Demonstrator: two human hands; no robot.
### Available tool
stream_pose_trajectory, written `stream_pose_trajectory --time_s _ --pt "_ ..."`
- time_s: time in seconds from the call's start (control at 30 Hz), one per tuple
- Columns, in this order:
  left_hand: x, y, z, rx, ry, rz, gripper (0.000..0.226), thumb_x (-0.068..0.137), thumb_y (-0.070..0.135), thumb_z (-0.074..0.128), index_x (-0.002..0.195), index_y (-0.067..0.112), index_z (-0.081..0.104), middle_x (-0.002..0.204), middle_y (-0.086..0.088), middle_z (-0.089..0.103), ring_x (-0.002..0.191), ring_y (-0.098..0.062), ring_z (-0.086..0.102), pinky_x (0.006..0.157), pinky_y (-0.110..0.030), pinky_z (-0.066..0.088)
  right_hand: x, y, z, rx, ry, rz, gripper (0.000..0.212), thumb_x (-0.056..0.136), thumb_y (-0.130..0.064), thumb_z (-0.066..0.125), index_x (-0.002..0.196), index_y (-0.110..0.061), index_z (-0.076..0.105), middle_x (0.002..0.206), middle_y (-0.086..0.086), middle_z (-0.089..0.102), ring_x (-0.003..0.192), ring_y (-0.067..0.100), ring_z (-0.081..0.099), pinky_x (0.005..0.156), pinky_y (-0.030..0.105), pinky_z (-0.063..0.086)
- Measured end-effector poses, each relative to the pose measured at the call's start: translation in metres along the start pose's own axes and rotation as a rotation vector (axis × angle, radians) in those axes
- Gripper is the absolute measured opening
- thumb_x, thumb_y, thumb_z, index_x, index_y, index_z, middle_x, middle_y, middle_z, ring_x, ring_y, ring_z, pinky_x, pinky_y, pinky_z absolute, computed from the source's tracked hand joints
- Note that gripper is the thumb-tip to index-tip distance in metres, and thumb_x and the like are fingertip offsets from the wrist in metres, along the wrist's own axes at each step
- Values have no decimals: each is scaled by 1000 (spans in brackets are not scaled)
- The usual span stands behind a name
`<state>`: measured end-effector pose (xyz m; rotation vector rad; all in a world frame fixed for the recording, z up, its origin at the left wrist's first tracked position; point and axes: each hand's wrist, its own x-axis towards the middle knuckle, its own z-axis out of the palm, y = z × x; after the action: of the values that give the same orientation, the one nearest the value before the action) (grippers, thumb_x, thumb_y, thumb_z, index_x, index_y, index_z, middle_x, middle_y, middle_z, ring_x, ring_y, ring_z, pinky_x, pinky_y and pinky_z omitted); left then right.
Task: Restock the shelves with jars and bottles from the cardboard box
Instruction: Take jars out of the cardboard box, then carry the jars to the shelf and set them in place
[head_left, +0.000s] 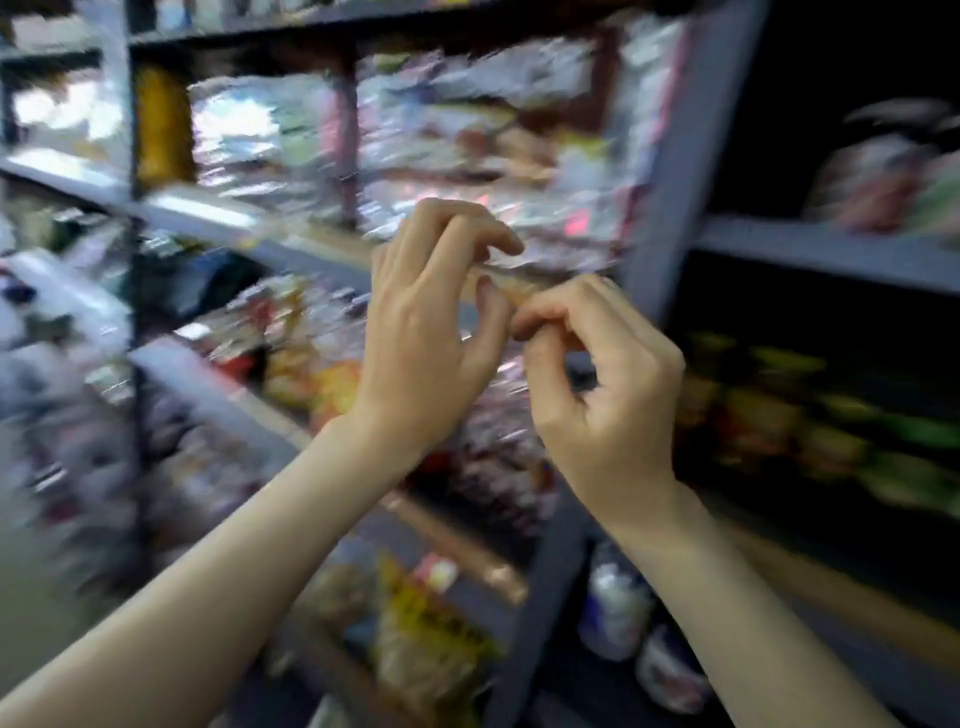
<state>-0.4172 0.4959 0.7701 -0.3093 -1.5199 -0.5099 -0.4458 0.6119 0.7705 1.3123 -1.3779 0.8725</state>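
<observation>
Both hands are up in front of the shelves. The left hand and the right hand have their fingers curled, and together they pinch a small brownish thing between them; it is too blurry to tell what it is. Blurry packets fill the shelves, and white jars stand low down.
</observation>
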Motion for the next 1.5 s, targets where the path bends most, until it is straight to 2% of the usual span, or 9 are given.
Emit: stream_pose_trajectory --time_s 0.17,0.3,0.4,0.57,0.8,0.97,1.13,1.33,1.5 --pt "-131 -97 -159 433 -166 -382 20 77 5 45 90 0 60 94 -15 60 88 -28 55 76 -44 45 -64 -84 183 400 -370 126 16 80 -7 47 74 -5 62 73 10 62 68 28 58 62 37 46" --pt "-266 -128 -309 804 -500 -861 33 72 20 37 90 6 62 85 -13 61 82 -31 61 75 -42 40 -127 -179 320 523 -1109 73 22 83 -8 51 98 -13 66 96 12 67 90 31 64 77 39 50" --pt "-343 -128 -406 984 -505 -1233 35 79 20 39 106 10 60 104 -9 61 100 -28 59 87 -36 39 -174 -253 392 561 -1536 -85 33 87 -10 53 119 -16 60 116 12 61 109 28 57 90 30 43" --pt "-427 -109 -517 1177 -430 -1694 24 89 15 48 112 10 51 114 -9 55 105 -28 54 87 -37 37 -241 -353 470 628 -1837 -241 34 93 -14 47 126 -14 54 131 9 54 119 24 50 91 26 37" --pt "-552 -102 -608 1246 129 -2066 22 87 7 51 109 11 54 110 -7 57 99 -28 57 91 -45 44 -372 -471 568 790 -2010 -425 29 92 -5 44 117 -5 59 119 13 62 110 28 57 87 29 42" --pt "-644 -93 -635 1244 108 -2272 26 87 9 55 112 12 54 112 -10 53 103 -31 55 90 -46 45 -466 -546 615 831 -2119 -605 24 92 -9 45 110 -1 60 110 16 62 102 32 58 87 42 47" --pt "-721 -113 -653 1141 293 -2359 34 84 11 61 116 14 51 118 -10 49 109 -31 52 93 -47 43 -547 -609 653 847 -1876 -785 19 90 -15 50 104 -6 58 107 14 57 103 33 53 87 43 44" --pt "-796 -131 -648 1119 361 -2369 39 84 15 63 121 15 48 124 -11 46 115 -31 47 94 -42 40 -650 -684 664 380 -1773 -1312 46 93 -23 47 137 -12 38 136 16 44 127 37 41 109 53 20" --pt "-826 -107 -652 1192 413 -2360 39 85 6 56 122 14 49 125 -10 47 113 -30 50 95 -42 41 -700 -698 665 209 -1776 -1454 62 93 -20 49 146 -12 18 147 21 30 136 35 29 112 56 11"
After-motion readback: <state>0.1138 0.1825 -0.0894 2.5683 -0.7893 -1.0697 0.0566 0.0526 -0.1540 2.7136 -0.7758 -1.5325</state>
